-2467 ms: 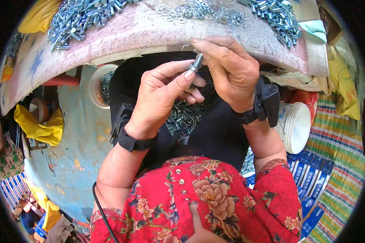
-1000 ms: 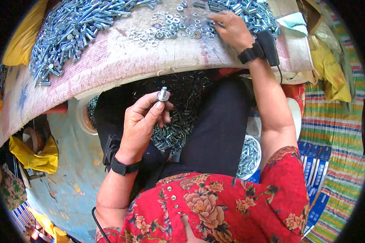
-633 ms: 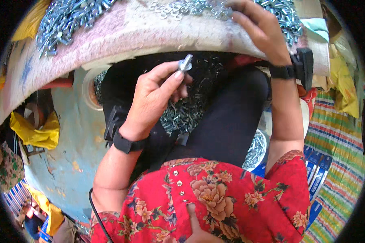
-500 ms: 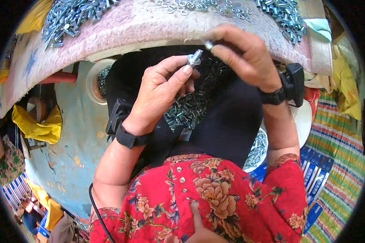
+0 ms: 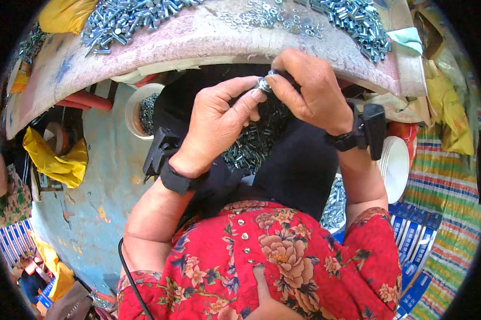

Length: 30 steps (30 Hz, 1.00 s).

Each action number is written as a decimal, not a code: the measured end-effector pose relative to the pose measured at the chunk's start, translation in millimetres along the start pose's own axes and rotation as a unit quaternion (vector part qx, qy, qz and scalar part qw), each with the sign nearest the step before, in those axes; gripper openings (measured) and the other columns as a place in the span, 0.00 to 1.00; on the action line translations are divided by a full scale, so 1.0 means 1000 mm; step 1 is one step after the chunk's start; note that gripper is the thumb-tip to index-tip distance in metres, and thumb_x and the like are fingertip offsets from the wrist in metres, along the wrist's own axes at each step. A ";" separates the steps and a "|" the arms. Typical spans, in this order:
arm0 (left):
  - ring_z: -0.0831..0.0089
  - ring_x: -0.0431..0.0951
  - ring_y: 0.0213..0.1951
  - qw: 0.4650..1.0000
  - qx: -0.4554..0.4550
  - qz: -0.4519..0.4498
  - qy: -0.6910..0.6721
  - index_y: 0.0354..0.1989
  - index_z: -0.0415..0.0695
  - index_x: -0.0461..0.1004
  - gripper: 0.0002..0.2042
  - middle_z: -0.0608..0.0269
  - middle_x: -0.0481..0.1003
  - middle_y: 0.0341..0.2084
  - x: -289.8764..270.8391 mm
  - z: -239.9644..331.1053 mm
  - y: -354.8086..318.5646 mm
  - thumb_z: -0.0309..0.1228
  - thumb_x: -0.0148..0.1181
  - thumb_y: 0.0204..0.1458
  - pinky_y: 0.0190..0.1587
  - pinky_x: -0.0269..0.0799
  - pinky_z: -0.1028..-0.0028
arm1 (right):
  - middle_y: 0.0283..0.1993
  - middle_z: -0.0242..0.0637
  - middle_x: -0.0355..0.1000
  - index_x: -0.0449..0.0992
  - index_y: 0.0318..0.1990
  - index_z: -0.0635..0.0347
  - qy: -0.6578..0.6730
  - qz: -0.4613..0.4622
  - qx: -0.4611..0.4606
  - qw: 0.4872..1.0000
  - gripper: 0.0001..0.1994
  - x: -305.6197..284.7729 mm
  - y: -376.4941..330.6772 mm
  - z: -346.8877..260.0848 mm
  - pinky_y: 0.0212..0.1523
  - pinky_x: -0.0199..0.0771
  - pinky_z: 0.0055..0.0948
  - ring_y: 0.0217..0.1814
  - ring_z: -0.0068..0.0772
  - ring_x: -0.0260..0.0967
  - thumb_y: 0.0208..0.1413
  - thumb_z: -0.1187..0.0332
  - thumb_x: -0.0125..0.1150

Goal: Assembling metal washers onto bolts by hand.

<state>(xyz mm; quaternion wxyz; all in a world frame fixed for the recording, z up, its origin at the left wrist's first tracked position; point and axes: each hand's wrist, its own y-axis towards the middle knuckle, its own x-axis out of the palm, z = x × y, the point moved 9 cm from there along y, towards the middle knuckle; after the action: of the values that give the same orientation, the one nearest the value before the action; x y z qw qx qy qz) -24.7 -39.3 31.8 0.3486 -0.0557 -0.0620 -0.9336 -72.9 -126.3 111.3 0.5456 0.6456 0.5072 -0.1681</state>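
Both hands pinch one small bolt above the lap.

The bolt is mostly hidden between fingertips; only a bright metal head with a washer-like ring shows, its shank unseen. The left hand grips it between thumb and forefinger, closed tight; the right hand closes its fingertips on the same piece from the other side. A moment ago the right hand was just arriving; earlier it reached to the washers on the pink board. The bolt sits just below the board's edge, over loose bolts in the dark lap.
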 end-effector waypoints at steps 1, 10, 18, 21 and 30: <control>0.86 0.69 0.20 1.000 0.014 0.005 0.008 0.39 0.37 0.73 0.09 0.68 0.74 0.22 0.001 0.004 -0.001 0.26 0.54 0.50 0.22 0.64 0.85 | 0.22 0.44 0.64 0.66 0.23 0.62 -0.002 0.004 -0.006 1.000 0.10 0.002 0.001 -0.004 0.22 0.62 0.35 0.23 0.46 0.64 0.45 0.67 0.59; 0.82 0.71 0.20 0.983 0.170 -0.039 0.056 0.40 0.38 0.72 0.10 0.64 0.70 0.22 0.016 0.042 -0.012 0.22 0.54 0.49 0.23 0.66 0.83 | 0.20 0.28 0.66 0.71 0.23 0.62 0.418 0.295 0.131 0.849 0.17 -0.031 -0.013 0.038 0.27 0.59 0.22 0.22 0.19 0.58 0.58 0.60 0.48; 0.82 0.70 0.22 0.992 0.049 0.042 -0.110 0.34 0.37 0.74 0.08 0.63 0.75 0.25 -0.031 0.034 0.016 0.29 0.53 0.52 0.22 0.63 0.84 | 0.39 0.39 0.68 0.66 0.46 0.69 0.323 0.084 -0.167 0.928 0.23 -0.011 0.001 -0.106 0.43 0.64 0.27 0.38 0.28 0.65 0.52 0.56 0.54; 0.82 0.71 0.22 0.991 0.068 0.009 -0.117 0.36 0.38 0.74 0.08 0.63 0.75 0.26 -0.030 0.046 0.011 0.29 0.52 0.52 0.22 0.64 0.84 | 0.37 0.39 0.67 0.67 0.47 0.69 0.247 0.091 0.017 0.965 0.16 -0.022 0.004 -0.065 0.36 0.65 0.21 0.33 0.26 0.64 0.51 0.69 0.55; 0.83 0.71 0.20 0.996 -0.016 -0.087 -0.023 0.35 0.38 0.72 0.07 0.67 0.74 0.23 -0.006 0.023 -0.008 0.27 0.53 0.50 0.22 0.67 0.84 | 0.25 0.44 0.66 0.69 0.32 0.65 0.168 -0.012 -0.015 0.986 0.06 -0.005 0.008 -0.031 0.26 0.64 0.31 0.25 0.42 0.66 0.47 0.74 0.56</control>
<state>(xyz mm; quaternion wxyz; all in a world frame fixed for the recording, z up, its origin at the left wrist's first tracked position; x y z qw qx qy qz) -23.9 -25.5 53.3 0.2638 -0.0774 -0.0597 -0.9596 -78.2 -100.2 130.2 0.4601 0.6507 0.6015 -0.0562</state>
